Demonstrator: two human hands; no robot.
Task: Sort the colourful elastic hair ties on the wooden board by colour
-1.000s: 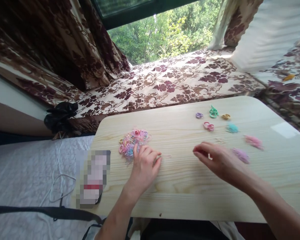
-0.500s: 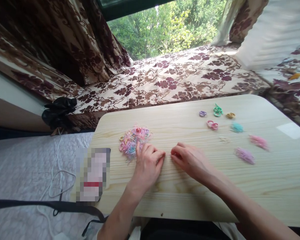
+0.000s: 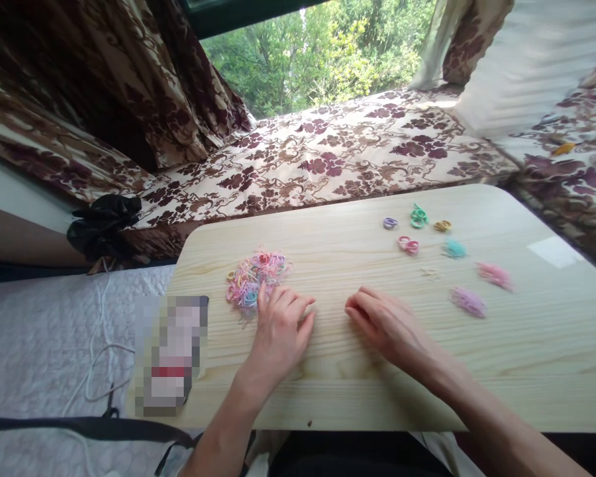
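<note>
A tangled pile of small multicoloured elastic bands (image 3: pixel 258 268) lies on the left of the wooden table. My left hand (image 3: pixel 282 324) rests at the pile's near edge, its thumb and fingers apart with nothing seen between them. Across a short gap, my right hand (image 3: pixel 385 321) hovers low over the tabletop with fingers pinched; whatever they hold is hidden. Beyond it, bands sit sorted by colour: purple bands (image 3: pixel 390 223), green bands (image 3: pixel 418 216), mustard bands (image 3: pixel 442 226), pinkish-red bands (image 3: pixel 408 245), teal bands (image 3: pixel 455 248), cream bands (image 3: pixel 431 273), pink bands (image 3: pixel 495 275) and lilac bands (image 3: pixel 469 302).
A blurred-out flat object (image 3: pixel 173 351) lies at the table's left edge. White cable (image 3: pixel 92 371) runs over the quilted bedding beside it. Behind the table (image 3: pixel 328 397) is a flower-patterned window ledge (image 3: pixel 322 156). A white patch (image 3: pixel 555 252) shows at the table's right.
My two hands have drawn apart, and the left thumb and forefinger have spread. The right fingers stay pinched. The whole view has shifted slightly.
</note>
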